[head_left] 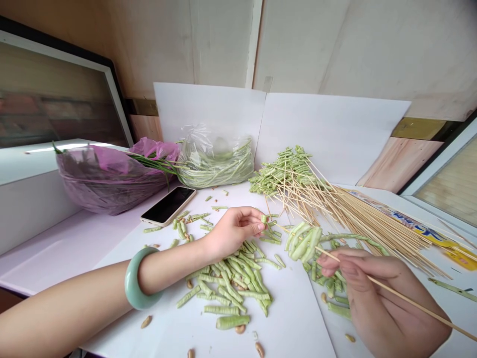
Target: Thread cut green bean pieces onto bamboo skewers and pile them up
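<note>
Green bean piece is held in the left hand; this grip is closed, with the thumb and the fingertips pinching it. The right hand has also a closed grip, thumb against fingers, on a thin wooden skewer. Several bean slices are threaded on this skewer, between the two hands. Its point is near the left fingertips; whether it touches the piece, I cannot tell.

Yellow and blue printing is on a wrapper at the right of the bench. Large blue letters are partly visible, but they are covered by loose skewers, and I cannot read the word. Behind, filled skewers lie in a heap.

Cut beans lie below the left hand, with small seeds around them. A phone with dark screen lies before the purple bag and the clear bag.
</note>
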The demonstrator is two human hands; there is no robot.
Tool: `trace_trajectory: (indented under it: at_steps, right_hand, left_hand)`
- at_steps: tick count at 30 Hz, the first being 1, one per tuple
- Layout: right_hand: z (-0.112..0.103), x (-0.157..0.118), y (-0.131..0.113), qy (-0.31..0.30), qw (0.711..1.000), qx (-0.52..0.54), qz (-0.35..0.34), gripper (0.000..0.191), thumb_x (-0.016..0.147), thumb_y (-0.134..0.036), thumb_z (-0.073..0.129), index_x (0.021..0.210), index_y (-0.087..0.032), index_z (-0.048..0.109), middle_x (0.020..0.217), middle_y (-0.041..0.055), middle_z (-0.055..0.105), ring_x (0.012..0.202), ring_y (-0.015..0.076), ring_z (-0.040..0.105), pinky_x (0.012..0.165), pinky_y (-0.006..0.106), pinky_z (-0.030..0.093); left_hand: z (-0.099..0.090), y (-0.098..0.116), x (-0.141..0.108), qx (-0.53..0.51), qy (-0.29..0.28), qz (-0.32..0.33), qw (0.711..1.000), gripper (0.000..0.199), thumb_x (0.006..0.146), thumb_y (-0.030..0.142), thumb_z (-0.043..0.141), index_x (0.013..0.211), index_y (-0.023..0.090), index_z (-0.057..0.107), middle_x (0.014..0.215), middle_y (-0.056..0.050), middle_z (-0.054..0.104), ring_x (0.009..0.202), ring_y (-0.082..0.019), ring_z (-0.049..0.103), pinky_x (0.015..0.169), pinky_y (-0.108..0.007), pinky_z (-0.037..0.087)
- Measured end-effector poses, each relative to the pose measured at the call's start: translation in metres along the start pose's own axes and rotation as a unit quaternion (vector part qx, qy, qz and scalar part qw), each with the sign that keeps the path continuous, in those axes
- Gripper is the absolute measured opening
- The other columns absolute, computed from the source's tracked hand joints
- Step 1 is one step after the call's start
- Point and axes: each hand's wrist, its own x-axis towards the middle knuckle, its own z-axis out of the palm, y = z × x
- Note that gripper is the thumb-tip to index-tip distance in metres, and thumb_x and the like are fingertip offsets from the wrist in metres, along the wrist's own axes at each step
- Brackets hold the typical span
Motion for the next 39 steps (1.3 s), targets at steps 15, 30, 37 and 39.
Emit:
trace_trajectory:
  at_steps: [15, 30, 37, 39]
  right_hand:
    - [-0.001, 0.0, -0.001, -0.06, 0.997, -0.042, -0.007, 0.019, 0.089, -0.004, 0.053, 0.091, -0.021, 0.059, 0.079, 0.0008, 0.066, 0.081, 0.0186, 0.067, 0.072, 0.029, 0.058]
    - [0.004, 0.009, -0.006, -0.071, 0.995, 0.034, 0.057, 0.012, 0.093, -0.015, 0.056, 0.086, -0.023, 0.062, 0.074, 0.0018, 0.068, 0.076, 0.0199, 0.068, 0.067, 0.029, 0.059]
    - [0.004, 0.013, -0.004, -0.056, 0.956, 0.158, 0.242, 0.015, 0.09, -0.033, 0.065, 0.079, -0.023, 0.068, 0.074, 0.0054, 0.068, 0.066, 0.0202, 0.066, 0.06, 0.031, 0.059]
    - [0.004, 0.016, -0.002, -0.05, 0.943, 0.193, 0.267, 0.014, 0.088, -0.034, 0.067, 0.079, -0.023, 0.069, 0.071, 0.0059, 0.068, 0.063, 0.0205, 0.065, 0.059, 0.033, 0.059]
  left_hand:
    - [0.001, 0.001, -0.003, -0.01, -0.008, 0.004, 1.0, 0.034, 0.057, 0.035, 0.085, 0.073, 0.011, 0.067, 0.065, 0.001, 0.064, 0.063, -0.011, 0.061, 0.067, -0.025, 0.049]
    - [0.01, 0.005, -0.013, -0.05, -0.057, -0.025, 0.997, 0.027, 0.058, 0.027, 0.086, 0.075, 0.01, 0.072, 0.061, 0.0, 0.069, 0.057, -0.01, 0.062, 0.06, -0.022, 0.05]
    - [0.01, 0.004, -0.013, -0.073, -0.07, -0.041, 0.994, 0.025, 0.061, 0.026, 0.084, 0.075, 0.011, 0.07, 0.059, 0.001, 0.068, 0.054, -0.009, 0.061, 0.059, -0.022, 0.05]
    - [0.01, 0.003, -0.013, -0.076, -0.07, -0.044, 0.994, 0.025, 0.064, 0.03, 0.082, 0.075, 0.011, 0.069, 0.059, 0.0, 0.067, 0.057, -0.011, 0.062, 0.061, -0.023, 0.051]
